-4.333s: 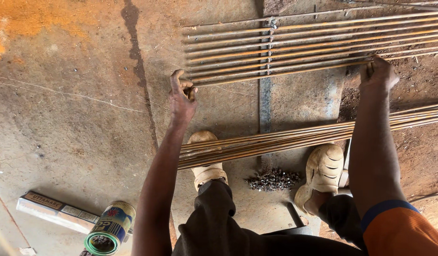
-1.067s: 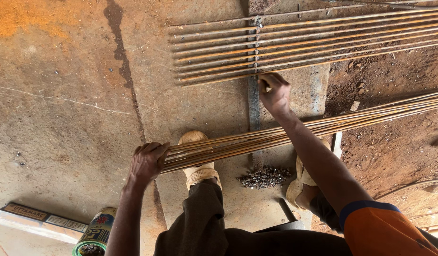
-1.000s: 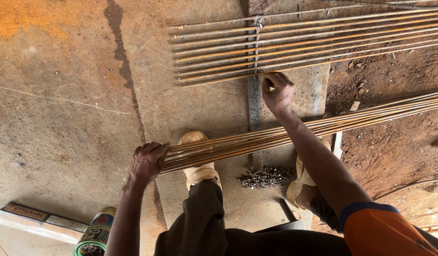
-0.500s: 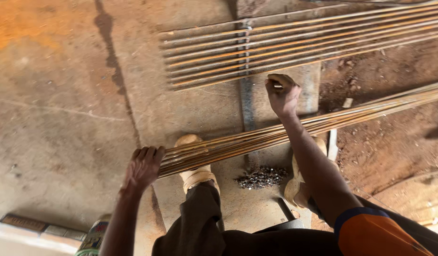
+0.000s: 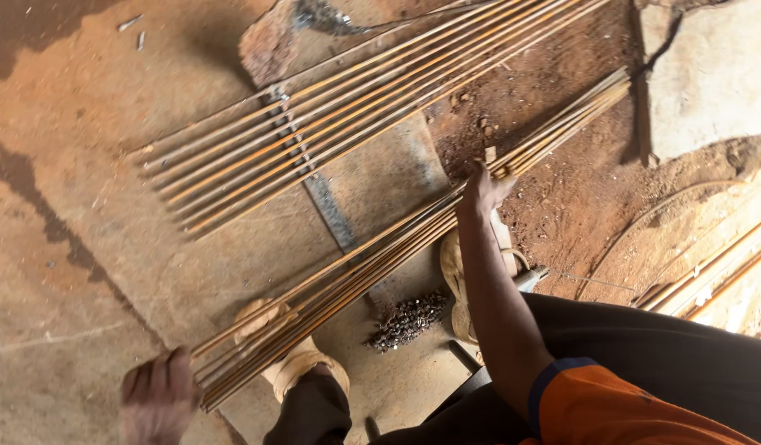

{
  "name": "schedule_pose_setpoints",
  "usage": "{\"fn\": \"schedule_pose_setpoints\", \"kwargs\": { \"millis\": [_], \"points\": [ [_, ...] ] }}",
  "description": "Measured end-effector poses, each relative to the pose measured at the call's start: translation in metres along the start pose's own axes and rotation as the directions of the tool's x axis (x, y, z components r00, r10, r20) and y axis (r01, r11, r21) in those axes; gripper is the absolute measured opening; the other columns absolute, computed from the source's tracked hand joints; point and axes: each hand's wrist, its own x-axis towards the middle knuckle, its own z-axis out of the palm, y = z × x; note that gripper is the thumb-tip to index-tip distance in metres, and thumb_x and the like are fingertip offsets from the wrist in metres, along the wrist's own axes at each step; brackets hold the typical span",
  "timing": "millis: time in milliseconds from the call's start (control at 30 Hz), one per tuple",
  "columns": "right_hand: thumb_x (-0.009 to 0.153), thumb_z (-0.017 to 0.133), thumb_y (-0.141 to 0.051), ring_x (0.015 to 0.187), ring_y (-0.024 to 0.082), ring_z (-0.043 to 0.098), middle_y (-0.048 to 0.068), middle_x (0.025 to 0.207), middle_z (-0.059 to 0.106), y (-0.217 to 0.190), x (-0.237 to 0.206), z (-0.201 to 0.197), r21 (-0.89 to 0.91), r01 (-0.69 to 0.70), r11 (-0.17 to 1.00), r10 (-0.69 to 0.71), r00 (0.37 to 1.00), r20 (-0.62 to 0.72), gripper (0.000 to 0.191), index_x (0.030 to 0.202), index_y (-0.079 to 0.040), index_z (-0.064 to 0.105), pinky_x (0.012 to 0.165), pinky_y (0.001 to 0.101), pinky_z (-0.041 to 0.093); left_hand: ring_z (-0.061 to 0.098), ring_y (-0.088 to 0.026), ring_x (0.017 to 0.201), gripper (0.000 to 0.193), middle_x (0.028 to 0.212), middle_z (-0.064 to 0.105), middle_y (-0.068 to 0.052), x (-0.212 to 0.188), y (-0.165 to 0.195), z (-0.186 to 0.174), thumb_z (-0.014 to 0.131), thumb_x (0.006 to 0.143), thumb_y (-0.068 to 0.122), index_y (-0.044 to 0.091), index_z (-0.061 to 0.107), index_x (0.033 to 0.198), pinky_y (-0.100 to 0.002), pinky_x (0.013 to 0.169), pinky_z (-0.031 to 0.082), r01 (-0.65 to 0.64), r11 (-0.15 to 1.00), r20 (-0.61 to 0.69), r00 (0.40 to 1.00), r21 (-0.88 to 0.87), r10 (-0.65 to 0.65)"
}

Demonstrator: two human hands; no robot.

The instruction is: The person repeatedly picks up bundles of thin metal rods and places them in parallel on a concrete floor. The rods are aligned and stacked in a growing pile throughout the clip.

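Rebar bundle [image 5: 397, 239] lies across our feet. Our left hand [image 5: 159, 394] clutches its near end; our right hand [image 5: 485, 189] grasps it midway.

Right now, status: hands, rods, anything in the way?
Left hand at near end of rod bundle. Right hand on bundle, farther along. Bundle rests across both feet; small metal pile lies beside it.

left hand [image 5: 156, 395]: motion-blurred, grip on rebar bundle [image 5: 372, 255] end unclear | right hand [image 5: 484, 191]: fingers over bundle, hold unclear | bundle: far end cut by top edge | spaced rebar row [image 5: 314, 124]: runs off top | nearer foot [image 5: 294, 363]: partly under bundle | small dark pile [image 5: 407, 320]: pieces too small to identify
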Motion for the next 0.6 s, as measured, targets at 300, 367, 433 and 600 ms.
{"fn": "schedule_pose_setpoints", "kwargs": {
  "millis": [300,367,433,600],
  "points": [
    [0.1,0.057,-0.003,0.05,0.013,0.056,0.01,0.078,0.066,-0.021,0.016,-0.004,0.37,-0.639,0.674,0.554,0.769,0.32,0.012,0.089,0.0,0.062,0.041,0.0253,0.047,0.075,-0.027,0.076,0.014,0.087,0.075,-0.014,-0.031,-0.018,0.05,0.067,0.093,0.01,0.006,0.074,0.105,-0.041,0.072,0.06,0.099,0.981,-0.104,0.988,-0.164,-0.117],
    [0.101,0.055,-0.006,0.05,0.011,0.055,0.009,0.077,0.067,-0.03,0.023,-0.001,0.255,-0.602,0.757,0.523,0.792,0.317,0.015,0.088,-0.002,0.063,0.04,0.0248,0.045,0.075,-0.026,0.078,0.013,0.091,0.075,-0.014,-0.038,-0.014,0.063,0.067,0.098,0.01,0.006,0.073,0.107,-0.039,0.073,0.061,0.118,0.962,-0.103,0.984,-0.247,-0.147],
    [0.101,0.052,-0.013,0.05,0.008,0.051,0.009,0.076,0.072,-0.037,0.038,0.008,0.039,-0.518,0.854,0.471,0.804,0.364,0.022,0.088,-0.003,0.066,0.039,0.0234,0.041,0.076,-0.025,0.08,0.012,0.095,0.075,-0.015,-0.037,-0.003,0.073,0.066,0.102,0.01,0.006,0.073,0.11,-0.037,0.074,0.061,0.14,0.944,-0.082,0.982,-0.3,-0.172],
    [0.095,0.059,-0.004,0.059,0.013,0.056,0.012,0.083,0.067,-0.048,0.08,0.039,0.033,-0.428,0.903,0.388,0.847,0.364,0.01,0.094,-0.004,0.069,0.042,0.024,0.047,0.076,-0.026,0.086,0.016,0.099,0.076,-0.016,-0.006,0.036,0.071,0.064,0.103,0.01,0.006,0.073,0.115,-0.038,0.074,0.063,0.198,0.911,-0.092,0.965,-0.362,-0.246]
  ]
}}
